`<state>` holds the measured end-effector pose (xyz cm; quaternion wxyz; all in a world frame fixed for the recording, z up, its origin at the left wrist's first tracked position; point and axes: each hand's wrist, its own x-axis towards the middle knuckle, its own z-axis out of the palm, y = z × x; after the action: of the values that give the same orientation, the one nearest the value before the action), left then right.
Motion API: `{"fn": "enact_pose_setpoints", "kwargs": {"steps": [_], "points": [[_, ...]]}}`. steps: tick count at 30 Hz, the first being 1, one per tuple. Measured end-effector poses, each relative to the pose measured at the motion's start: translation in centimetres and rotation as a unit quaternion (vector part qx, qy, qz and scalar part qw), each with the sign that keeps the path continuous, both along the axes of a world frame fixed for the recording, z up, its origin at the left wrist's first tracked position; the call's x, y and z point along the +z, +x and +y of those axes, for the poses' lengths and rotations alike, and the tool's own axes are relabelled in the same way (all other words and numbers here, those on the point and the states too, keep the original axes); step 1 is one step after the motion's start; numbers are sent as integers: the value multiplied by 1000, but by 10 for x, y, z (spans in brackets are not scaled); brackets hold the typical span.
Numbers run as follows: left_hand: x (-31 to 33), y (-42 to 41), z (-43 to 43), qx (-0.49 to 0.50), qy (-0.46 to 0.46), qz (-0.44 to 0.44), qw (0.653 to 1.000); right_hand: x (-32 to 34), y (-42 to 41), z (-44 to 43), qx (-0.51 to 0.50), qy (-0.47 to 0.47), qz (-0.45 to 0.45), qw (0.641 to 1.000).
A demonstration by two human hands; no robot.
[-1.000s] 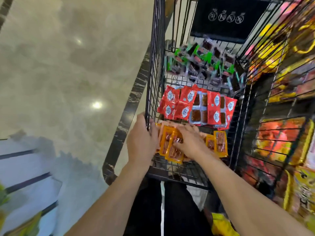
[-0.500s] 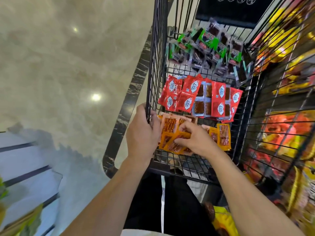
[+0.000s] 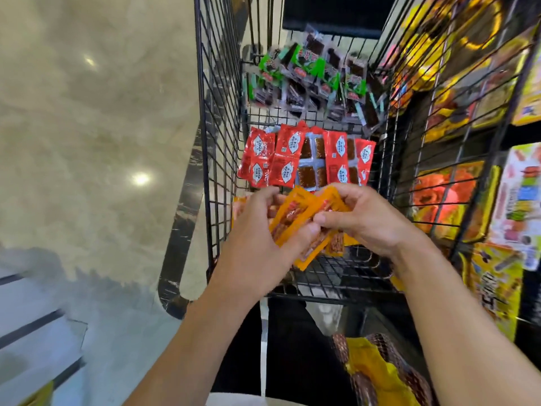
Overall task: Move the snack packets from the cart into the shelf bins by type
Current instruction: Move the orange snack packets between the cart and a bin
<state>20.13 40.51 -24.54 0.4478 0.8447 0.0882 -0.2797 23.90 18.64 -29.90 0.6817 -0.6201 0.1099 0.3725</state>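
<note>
1. Head view, looking down: a black wire cart [image 3: 218, 148] stands on a glossy beige floor [image 3: 87, 136]. The person's two bare arms reach in from the bottom edge.
2. The left hand [image 3: 257, 238] and the right hand [image 3: 366, 221] meet over the near end of the cart. Each has fingers and thumb curled around the same small bunch of orange snack packets [image 3: 295, 213], held above the cart's wire bottom.
3. A few more orange packets lie just beneath the hands, mostly hidden by them.
4. Red snack packets [image 3: 281, 159] lie in a row across the middle of the cart. Green-and-dark packets [image 3: 310, 74] are heaped at its far end.
5. Wire shelf bins [image 3: 480, 183] holding blurred yellow and orange packs stand just beside the cart on the right.
</note>
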Motion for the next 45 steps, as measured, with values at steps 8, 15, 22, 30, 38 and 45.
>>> {"fn": "enact_pose_setpoints", "kwargs": {"steps": [8,15,22,30,38,45], "points": [[-50,5,-9,26,-111,152,982,-20,-3,2,12,-27,-15,999],[-73,-2,-1,192,-127,174,958,-84,-16,-33,-45,-389,91,915],[-88,-4,3,233,-136,177,946,-127,-32,-22,105,-478,188,852],[-91,0,3,248,-158,182,938,-124,-44,-18,107,-487,92,862],[-94,3,-1,225,-182,180,940,-96,-49,-45,-31,-405,119,906],[-95,6,-8,237,-199,187,932,-37,-46,-37,-159,-216,42,962]]}}
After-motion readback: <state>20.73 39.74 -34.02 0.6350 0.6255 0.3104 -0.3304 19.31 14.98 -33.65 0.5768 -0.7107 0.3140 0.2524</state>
